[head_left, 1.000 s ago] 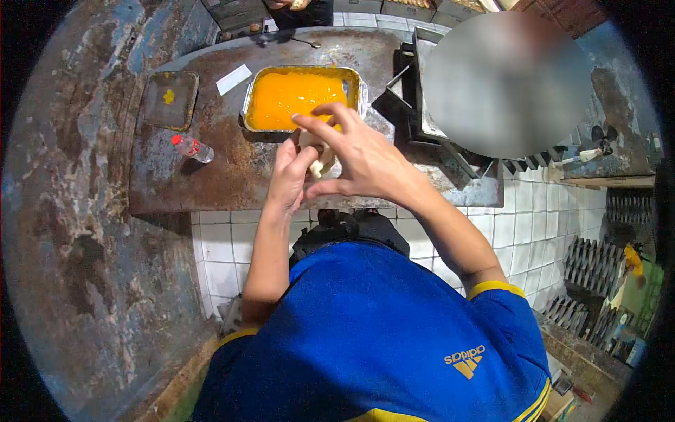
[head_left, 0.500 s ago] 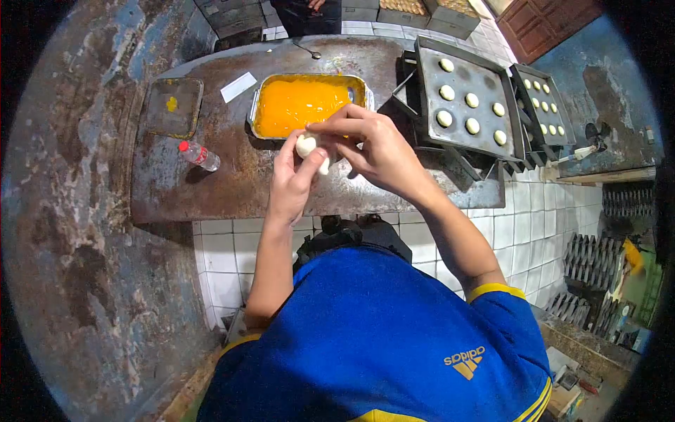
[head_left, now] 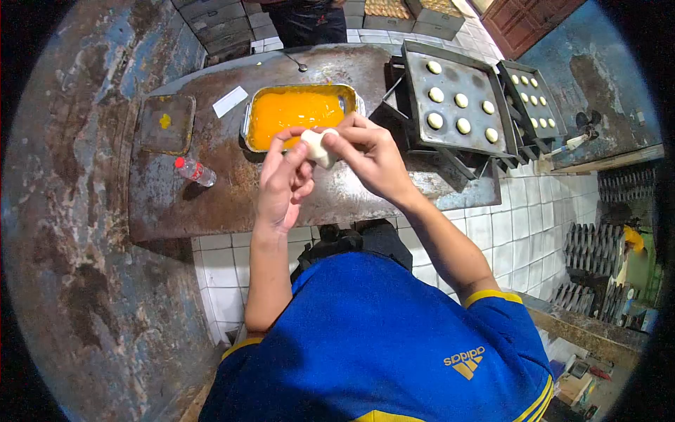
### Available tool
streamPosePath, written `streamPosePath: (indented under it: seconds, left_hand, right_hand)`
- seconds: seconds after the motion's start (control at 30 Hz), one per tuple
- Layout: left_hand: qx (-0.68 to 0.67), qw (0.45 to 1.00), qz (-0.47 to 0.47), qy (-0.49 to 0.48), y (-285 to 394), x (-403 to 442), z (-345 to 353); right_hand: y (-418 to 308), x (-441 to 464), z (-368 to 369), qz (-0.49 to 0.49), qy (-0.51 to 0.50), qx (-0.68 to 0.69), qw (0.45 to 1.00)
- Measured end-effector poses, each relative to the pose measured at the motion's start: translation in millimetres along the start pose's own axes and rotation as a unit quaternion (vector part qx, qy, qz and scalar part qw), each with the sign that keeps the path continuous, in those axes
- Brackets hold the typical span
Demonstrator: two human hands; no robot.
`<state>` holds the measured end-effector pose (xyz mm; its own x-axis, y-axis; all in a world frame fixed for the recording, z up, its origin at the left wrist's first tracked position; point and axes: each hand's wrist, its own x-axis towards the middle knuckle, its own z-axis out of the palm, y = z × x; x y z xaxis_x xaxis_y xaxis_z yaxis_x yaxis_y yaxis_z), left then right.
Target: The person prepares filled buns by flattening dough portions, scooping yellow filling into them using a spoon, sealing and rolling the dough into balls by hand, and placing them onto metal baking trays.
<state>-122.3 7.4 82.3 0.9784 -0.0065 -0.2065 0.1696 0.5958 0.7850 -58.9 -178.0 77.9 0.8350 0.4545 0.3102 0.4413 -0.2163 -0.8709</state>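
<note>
A piece of white dough (head_left: 320, 149) is stretched between my two hands, just in front of a metal pan (head_left: 243, 133) of glossy orange filling (head_left: 292, 112). My left hand (head_left: 283, 176) pinches its left side between thumb and fingers. On its right side, my right hand (head_left: 373, 156) grips it with the thumb in front and the fingers behind. To the right, a dark baking tray (head_left: 474, 79) bears several round pale dough pieces (head_left: 461, 100) in rows.
A red-capped bottle (head_left: 195, 172) stands at the left, near a small stained tray (head_left: 181, 121) and a white card (head_left: 230, 102). A spoon (head_left: 301, 67) lies behind the pan. Another tray of dough rounds (head_left: 534, 100) is at the right. Across the table (head_left: 211, 218) stands a person (head_left: 309, 24).
My right hand has closed on the dough, which is now spread wider between both hands. The blur over the right-hand trays is gone, and the view has shifted slightly.
</note>
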Motion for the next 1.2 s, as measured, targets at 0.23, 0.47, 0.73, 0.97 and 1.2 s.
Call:
streamPosePath:
  seconds: [0.23,0.47,0.73,0.97,1.2]
  left_hand:
    - [0.231,0.953,0.198,0.021,15,30,32]
    - [0.093,0.954,0.228,-0.173,-15,61,122]
    - [0.090,0.919,0.313,-0.222,-40,124,218]
    - [0.163,0.955,0.228,-0.099,-114,199,270]
    - [0.358,0.908,0.101,-0.190,-254,297,302]
  right_hand:
    - [-11,-12,-6,0.238,-0.027,0.554,0.797]
    - [17,-4,-21,-0.009,0.257,0.440,0.860]
    - [17,1,-165,-0.037,0.098,0.401,0.910]
    - [79,-8,-306,0.041,-0.089,0.162,0.982]
    - [175,-14,-398,0.167,0.070,0.072,0.981]
